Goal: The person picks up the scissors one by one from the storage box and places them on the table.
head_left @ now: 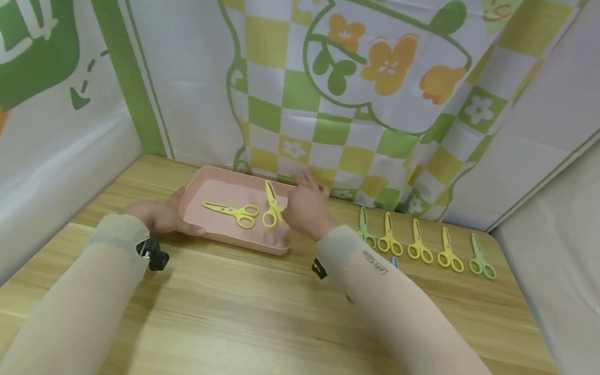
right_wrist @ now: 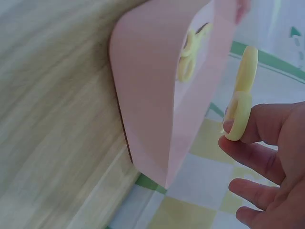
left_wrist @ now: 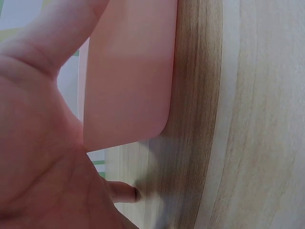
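A pink tray (head_left: 226, 191) stands on the wooden table near the curtain. My left hand (head_left: 159, 215) grips its left end, the thumb along the front side and the fingers round the left side. Over the tray's right part, my right hand (head_left: 309, 211) pinches yellow scissors (right_wrist: 247, 71) by one handle loop between thumb and index finger. Their blades point away from me in the head view, and the other fingers are spread. A second pair of yellow scissors (head_left: 233, 210) lies inside the tray, blades to the left.
Right of the tray, a row of scissors lies on the table: green scissors (head_left: 363, 227) and green scissors (head_left: 478, 255) at its ends, several yellow scissors (head_left: 418, 242) between. A blue tip (head_left: 394, 262) shows beside my right forearm. A patterned curtain (head_left: 345, 138) hangs behind.
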{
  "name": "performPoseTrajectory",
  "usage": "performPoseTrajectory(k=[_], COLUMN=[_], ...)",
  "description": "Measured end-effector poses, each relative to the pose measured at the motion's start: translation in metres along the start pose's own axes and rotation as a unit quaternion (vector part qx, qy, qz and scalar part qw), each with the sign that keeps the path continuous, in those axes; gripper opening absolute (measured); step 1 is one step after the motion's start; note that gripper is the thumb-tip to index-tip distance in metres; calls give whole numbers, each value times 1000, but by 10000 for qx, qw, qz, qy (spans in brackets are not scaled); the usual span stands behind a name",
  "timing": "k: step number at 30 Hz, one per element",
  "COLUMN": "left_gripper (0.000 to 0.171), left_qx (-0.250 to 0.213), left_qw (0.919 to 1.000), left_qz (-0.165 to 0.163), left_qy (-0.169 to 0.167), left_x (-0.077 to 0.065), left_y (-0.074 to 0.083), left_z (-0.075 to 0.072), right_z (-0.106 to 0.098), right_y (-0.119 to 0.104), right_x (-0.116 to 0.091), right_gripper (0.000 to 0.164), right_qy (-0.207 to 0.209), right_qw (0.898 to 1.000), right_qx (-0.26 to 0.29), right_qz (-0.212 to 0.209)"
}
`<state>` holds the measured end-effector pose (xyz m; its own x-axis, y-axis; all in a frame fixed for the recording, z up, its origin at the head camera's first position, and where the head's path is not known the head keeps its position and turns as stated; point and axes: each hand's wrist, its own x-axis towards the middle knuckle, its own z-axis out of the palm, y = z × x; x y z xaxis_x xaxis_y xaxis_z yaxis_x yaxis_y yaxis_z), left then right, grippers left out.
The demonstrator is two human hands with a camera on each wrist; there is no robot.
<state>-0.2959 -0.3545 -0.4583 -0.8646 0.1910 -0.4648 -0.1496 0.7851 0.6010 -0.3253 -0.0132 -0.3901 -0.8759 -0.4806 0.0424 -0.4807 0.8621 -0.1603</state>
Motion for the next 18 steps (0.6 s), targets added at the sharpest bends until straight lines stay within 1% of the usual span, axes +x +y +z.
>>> performPoseTrajectory(k=[3,5,8,13,16,18], left_gripper=[154,154,156,155,152,151], left_qx=[-39,-51,-223,-366,-355,-239], left_qw=[10000,10000,9997,9993,9993,9997], left_qz=[12,-7,-3,-73,-52,-36], left_qy=[-38,-43,-46,-70,-99,-84], left_x=[4,3,3,2,0,-1], left_y=[2,2,2,3,3,3], left_z=[0,-1,-2,-3,-3,-1], right_z=[-5,-8,-12,-14,-14,-14], right_y=[15,23,36,54,66,76], right_x=[-18,-31,-51,-77,-93,-105], right_gripper=[27,28,28,27,27,27], right_qy=[159,311,557,831,930,981], right_qw=[9995,9986,9964,9940,9928,9921], right_qx=[285,436,639,707,747,786], right_qz=[32,22,-31,-84,-57,-19])
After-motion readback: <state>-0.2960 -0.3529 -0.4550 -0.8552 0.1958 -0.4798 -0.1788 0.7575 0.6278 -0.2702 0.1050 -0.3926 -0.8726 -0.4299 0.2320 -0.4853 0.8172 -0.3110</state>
